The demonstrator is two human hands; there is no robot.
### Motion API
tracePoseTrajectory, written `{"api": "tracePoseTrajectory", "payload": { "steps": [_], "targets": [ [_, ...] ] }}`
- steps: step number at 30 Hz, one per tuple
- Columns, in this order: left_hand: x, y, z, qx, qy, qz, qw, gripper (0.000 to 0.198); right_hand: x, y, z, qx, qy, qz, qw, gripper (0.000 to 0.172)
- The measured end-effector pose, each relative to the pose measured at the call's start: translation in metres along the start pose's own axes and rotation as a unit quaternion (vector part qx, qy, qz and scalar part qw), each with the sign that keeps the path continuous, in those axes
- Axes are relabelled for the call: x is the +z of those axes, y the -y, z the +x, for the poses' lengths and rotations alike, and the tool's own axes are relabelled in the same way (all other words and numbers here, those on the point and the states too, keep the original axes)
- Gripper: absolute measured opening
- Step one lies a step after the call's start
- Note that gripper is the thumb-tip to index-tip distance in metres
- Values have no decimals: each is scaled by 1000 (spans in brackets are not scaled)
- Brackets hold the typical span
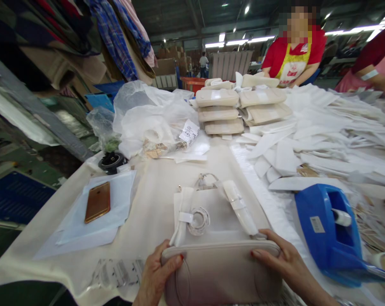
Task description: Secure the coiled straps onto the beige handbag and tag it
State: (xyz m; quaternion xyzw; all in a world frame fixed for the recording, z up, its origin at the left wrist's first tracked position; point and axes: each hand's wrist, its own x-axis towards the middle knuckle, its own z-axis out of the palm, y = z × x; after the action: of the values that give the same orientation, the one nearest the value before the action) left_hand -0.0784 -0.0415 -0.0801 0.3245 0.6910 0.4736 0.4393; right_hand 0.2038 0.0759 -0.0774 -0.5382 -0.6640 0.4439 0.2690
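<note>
A beige handbag (222, 272) lies near the table's front edge, its base turned toward me. My left hand (156, 270) grips its left end, the thumb pressed on the base. At the right end my right hand (277, 257) is closed on the bag in the same way, thumb on top and fingers behind. Beyond the base, a white-wrapped handle (240, 208) and a coiled strap (199, 221) bound with white material rest on the bag's far side. The fingers behind the bag are partly hidden.
A blue tape dispenser (326, 233) stands to the right. Left are a phone (97, 202) on papers and a black roll (112, 162). Stacked beige bags (219, 112), clear plastic bags (148, 119) and white padding strips (332, 123) lie farther back. A co-worker (294, 55) stands behind them.
</note>
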Motion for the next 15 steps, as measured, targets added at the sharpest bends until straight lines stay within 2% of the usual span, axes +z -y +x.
{"api": "tracePoseTrajectory", "payload": {
  "steps": [2,4,7,9,13,15],
  "targets": [
    [0,1,5,3,-24,42,999,41,3,6,3,20,-10,-4,1000,46],
    [-1,0,12,-1,-21,76,997,43,7,8,7,35,-37,-19,999,49],
    [0,-5,20,-3,-12,94,996,55,10,6,12,42,-64,-33,997,50],
    [2,-7,22,-2,-26,102,994,60,12,3,14,52,-63,-36,996,52],
    [8,0,19,1,-101,144,984,51,16,-3,17,81,-43,-41,995,55],
    [11,6,20,7,-115,154,981,44,20,-3,21,90,-39,-44,994,55]
  ]
}}
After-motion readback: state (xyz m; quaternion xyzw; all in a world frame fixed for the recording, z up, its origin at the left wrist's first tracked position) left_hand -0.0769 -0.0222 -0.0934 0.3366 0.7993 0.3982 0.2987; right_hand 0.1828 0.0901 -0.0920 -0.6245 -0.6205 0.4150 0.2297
